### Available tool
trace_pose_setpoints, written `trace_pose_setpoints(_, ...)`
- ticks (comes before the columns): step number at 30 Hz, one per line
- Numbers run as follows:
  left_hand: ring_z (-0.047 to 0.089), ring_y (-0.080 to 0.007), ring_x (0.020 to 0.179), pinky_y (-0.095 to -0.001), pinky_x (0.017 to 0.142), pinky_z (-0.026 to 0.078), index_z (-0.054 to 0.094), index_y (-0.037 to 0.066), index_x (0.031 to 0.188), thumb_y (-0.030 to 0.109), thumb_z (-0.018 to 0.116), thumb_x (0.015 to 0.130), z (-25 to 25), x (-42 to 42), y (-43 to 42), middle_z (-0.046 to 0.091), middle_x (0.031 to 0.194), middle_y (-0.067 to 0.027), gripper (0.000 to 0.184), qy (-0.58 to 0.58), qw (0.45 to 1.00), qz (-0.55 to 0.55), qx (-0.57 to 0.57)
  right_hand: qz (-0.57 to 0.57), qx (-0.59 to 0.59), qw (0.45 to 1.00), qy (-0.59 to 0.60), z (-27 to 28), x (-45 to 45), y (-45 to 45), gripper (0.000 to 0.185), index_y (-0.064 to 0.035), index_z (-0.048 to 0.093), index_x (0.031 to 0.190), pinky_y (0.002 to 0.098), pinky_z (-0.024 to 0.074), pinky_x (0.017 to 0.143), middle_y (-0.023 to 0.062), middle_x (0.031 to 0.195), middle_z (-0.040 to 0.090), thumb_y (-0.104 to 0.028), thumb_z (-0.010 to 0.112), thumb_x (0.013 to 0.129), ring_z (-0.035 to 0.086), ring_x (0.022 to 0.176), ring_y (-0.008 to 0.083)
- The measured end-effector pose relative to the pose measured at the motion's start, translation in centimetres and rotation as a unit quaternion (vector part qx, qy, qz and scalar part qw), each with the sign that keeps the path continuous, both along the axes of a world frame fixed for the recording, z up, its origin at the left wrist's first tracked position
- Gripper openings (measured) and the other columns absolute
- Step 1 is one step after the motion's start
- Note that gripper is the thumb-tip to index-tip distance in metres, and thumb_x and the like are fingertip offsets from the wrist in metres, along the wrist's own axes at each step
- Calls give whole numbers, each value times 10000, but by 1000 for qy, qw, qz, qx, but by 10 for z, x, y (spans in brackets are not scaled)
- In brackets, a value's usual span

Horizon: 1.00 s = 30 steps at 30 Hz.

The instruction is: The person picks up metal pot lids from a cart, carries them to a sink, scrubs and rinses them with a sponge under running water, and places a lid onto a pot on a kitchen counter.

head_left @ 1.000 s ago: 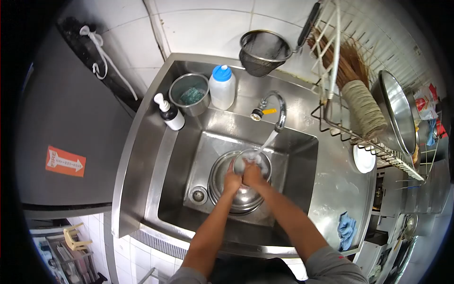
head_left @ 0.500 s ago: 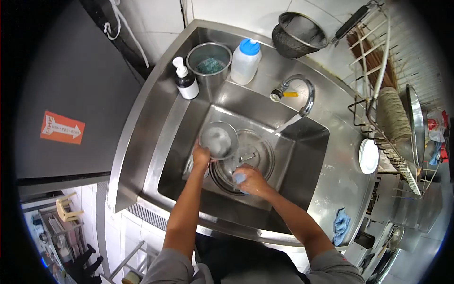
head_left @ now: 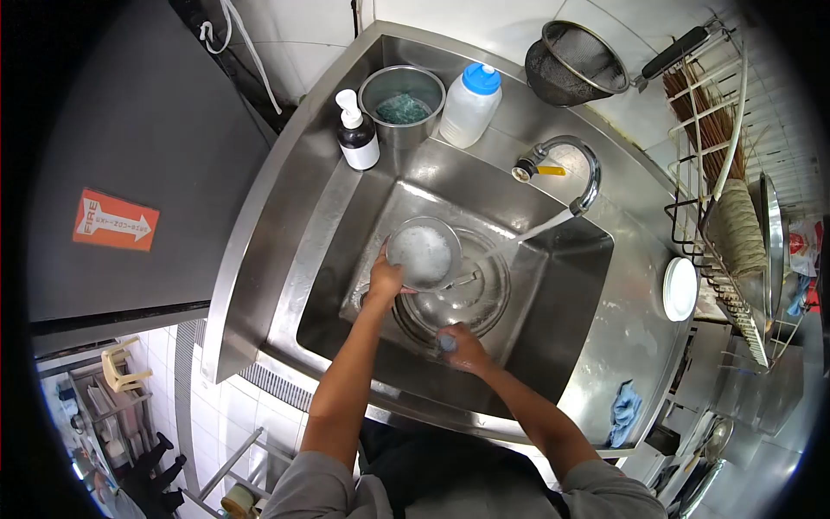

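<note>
Best gap's down the right side of the sink (head_left: 566, 290), between the round metalware (head_left: 480, 316) and the side wall; a hand fits there from above. Further back, the tap (head_left: 593, 177) and its stream (head_left: 540, 230) cut across. Pump bottle (head_left: 359, 145), pot (head_left: 405, 135) and jug (head_left: 469, 108) block the back left. Counter's (head_left: 616, 324) got room between plates (head_left: 680, 290) and cloth (head_left: 625, 413), but the rack (head_left: 745, 333) crowds the right.

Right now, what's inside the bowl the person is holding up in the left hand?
The bowl in the left hand holds whitish, foamy-looking liquid. That covers the bottom, so whether anything lies underneath cannot be seen.
</note>
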<state>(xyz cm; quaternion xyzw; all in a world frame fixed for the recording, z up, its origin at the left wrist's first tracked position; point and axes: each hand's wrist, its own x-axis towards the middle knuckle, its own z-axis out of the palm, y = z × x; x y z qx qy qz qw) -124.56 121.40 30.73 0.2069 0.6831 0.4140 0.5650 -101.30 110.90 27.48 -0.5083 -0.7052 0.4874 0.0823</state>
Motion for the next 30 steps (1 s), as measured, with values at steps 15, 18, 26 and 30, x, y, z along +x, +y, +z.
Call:
trace_pose_setpoints(15,623,-351,1067,-438,620,632,292,207,1505,-79,460,815,7,109,9,503,1344,-215,765,-7,996,-89,13,-155,383,897,-154,68,17,112,613,-140,550,1290,505,382,1000,169,1293,510,-275,778,737,447,1200,440)
trace_pose_setpoints(18,600,-388,1096,-483,619,630,278,203,1505,-69,469,833,12,126,22,509,1332,-187,750,-113,991,-60,-23,-283,334,879,-186,56,44,97,587,-115,484,1332,534,434,937,202,1254,533,-189,716,798,496,1138,450)
trace_pose_setpoints(26,630,-326,1035,-433,655,636,300,216,1499,15,566,861,-1,133,41,524,1325,-162,720,-56,984,-170,-21,-527,-142,796,261,12,77,109,487,-5,339,1361,383,600,463,265,1074,592,-34,500,902,687,634,349)
trace_pose_setpoints(30,610,-288,1095,-377,707,586,402,234,1456,135,629,893,-18,121,51,553,1325,-120,615,-40,968,-245,-46,-543,-111,804,216,-3,96,99,486,-13,363,1354,371,568,402,232,997,627,2,464,879,682,614,338)
